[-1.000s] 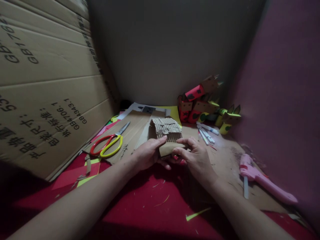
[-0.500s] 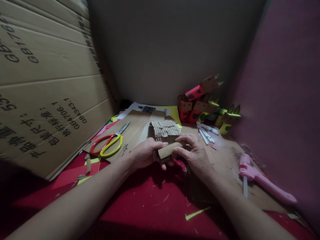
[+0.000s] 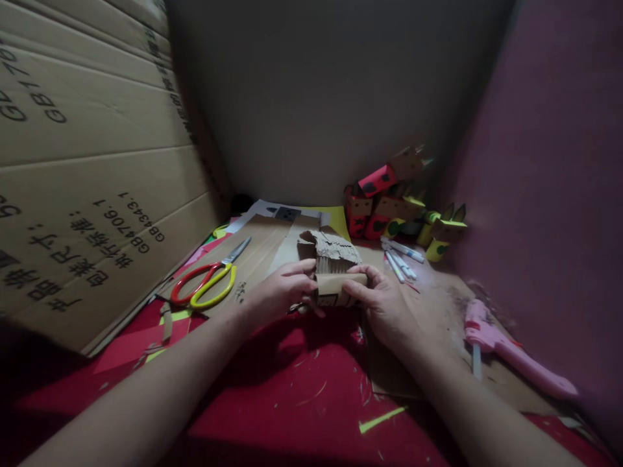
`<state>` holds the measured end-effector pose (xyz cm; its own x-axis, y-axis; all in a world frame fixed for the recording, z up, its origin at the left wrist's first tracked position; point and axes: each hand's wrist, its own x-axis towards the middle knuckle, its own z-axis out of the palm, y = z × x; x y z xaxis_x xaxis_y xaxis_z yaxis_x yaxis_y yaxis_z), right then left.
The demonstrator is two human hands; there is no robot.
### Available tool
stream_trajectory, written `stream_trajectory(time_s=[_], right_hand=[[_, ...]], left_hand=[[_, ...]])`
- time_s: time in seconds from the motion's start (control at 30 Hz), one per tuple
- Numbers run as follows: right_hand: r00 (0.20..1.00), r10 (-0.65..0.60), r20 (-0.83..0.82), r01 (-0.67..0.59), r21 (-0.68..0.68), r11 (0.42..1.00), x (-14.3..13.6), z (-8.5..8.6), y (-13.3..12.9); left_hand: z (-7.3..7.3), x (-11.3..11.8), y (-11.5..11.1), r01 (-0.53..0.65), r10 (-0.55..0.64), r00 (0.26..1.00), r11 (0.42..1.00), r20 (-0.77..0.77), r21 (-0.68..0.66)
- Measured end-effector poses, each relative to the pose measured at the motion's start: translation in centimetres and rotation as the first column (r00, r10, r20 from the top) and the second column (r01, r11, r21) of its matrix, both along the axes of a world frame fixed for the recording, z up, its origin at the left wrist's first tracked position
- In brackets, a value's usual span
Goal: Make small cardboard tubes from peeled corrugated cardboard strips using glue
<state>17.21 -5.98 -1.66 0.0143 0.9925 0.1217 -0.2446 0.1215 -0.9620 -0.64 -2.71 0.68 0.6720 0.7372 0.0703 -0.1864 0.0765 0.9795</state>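
A small cardboard house (image 3: 335, 250), with a roof of ribbed corrugated strips and dark lines drawn on its front, is held between my hands. My right hand (image 3: 387, 301) grips its right end, thumb on the smooth flap (image 3: 333, 283) along the front and fingers behind. At the left end, my left hand (image 3: 287, 288) has its bent fingers pressed against the side; some fingertips are hidden. A small dark bit shows under those fingers, too unclear to name.
Red-and-yellow-handled scissors (image 3: 209, 282) lie on cardboard at left. A pink glue gun (image 3: 506, 347) and several white markers (image 3: 402, 259) are at right. Decorated paper figures (image 3: 379, 201) stand behind. A large carton (image 3: 97, 162) walls the left; a yellow strip (image 3: 382, 419) lies on the red cloth (image 3: 272, 395).
The house has turned so its front faces me more squarely and shifted slightly right. My left hand has moved from beneath and in front to its left side.
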Motion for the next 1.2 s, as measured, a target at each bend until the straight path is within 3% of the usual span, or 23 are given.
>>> stream_trajectory(time_s=[0.1, 0.27, 0.47, 0.6, 0.73, 0.9, 1.07, 1.2], right_hand=[[0.998, 0.035, -0.057, -0.036, -0.003, 0.999, 0.2, -0.2, 0.2], [0.998, 0.021, -0.052, -0.022, -0.02, 1.0, 0.0, -0.2, 0.3], [0.999, 0.001, 0.036, 0.0, -0.014, 1.0, -0.3, -0.2, -0.1], [0.992, -0.013, 0.126, 0.01, 0.022, 1.0, -0.5, 0.0, -0.4], [0.997, -0.01, 0.07, 0.006, 0.055, 0.998, -0.3, 0.6, -0.8], [0.954, -0.086, 0.287, 0.053, 0.119, 0.992, -0.2, 1.1, -0.8], [0.986, -0.052, 0.158, 0.04, 0.081, 0.996, 0.1, 1.5, -0.8], [0.975, -0.012, 0.22, -0.024, 0.157, 0.987, 0.4, 1.7, -0.9]], left_hand=[[0.4, -0.4, 0.2, 0.086, -0.086, 0.996, 0.996, -0.01, 0.001], [0.7, 0.0, -0.3, -0.053, 0.093, 0.975, 0.98, -0.202, 0.193], [-0.2, 0.6, -0.2, -0.202, 0.243, 0.955, 0.953, -0.17, 0.224], [-0.5, 0.9, -0.1, -0.245, 0.265, 0.955, 0.958, -0.135, 0.147], [-0.4, 0.8, 0.1, -0.259, 0.262, 0.962, 0.965, -0.073, 0.047], [-0.7, 0.7, 0.2, -0.229, 0.228, 0.967, 0.973, -0.109, 0.011], [-1.1, 0.7, 0.6, -0.288, 0.284, 0.956, 0.957, -0.076, -0.038], [-0.9, 0.4, 1.1, -0.303, 0.303, 0.953, 0.946, -0.025, -0.115]])
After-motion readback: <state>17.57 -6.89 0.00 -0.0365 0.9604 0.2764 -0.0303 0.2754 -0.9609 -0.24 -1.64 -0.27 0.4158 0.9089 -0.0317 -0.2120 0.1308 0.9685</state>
